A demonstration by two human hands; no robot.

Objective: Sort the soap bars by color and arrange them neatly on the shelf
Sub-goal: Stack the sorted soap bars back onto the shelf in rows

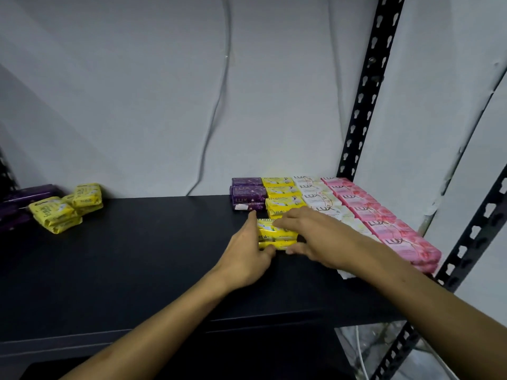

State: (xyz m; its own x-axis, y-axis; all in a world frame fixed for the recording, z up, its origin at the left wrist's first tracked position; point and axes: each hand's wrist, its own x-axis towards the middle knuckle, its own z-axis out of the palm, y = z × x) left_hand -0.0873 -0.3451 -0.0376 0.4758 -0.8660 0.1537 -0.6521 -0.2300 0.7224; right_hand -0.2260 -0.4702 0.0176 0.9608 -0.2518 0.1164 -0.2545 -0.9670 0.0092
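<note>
On the black shelf (pixel 131 259), sorted soap rows run front to back at the right: purple bars (pixel 248 194), yellow bars (pixel 281 192), white bars (pixel 319 198) and pink bars (pixel 384 218). A small stack of yellow bars (pixel 277 235) sits at the front of the yellow row. My left hand (pixel 248 252) holds its left side, thumb at the front edge and index finger pointing back. My right hand (pixel 310 234) lies over its top and right side, fingers extended. Unsorted yellow bars (pixel 67 207) and purple bars (pixel 19 205) lie at the far left.
A black perforated upright (pixel 365 100) stands behind the pink row, and another (pixel 472 242) at the front right. A grey wall with a hanging cable (pixel 216 111) backs the shelf. The shelf's front edge (pixel 192 335) runs below my forearms.
</note>
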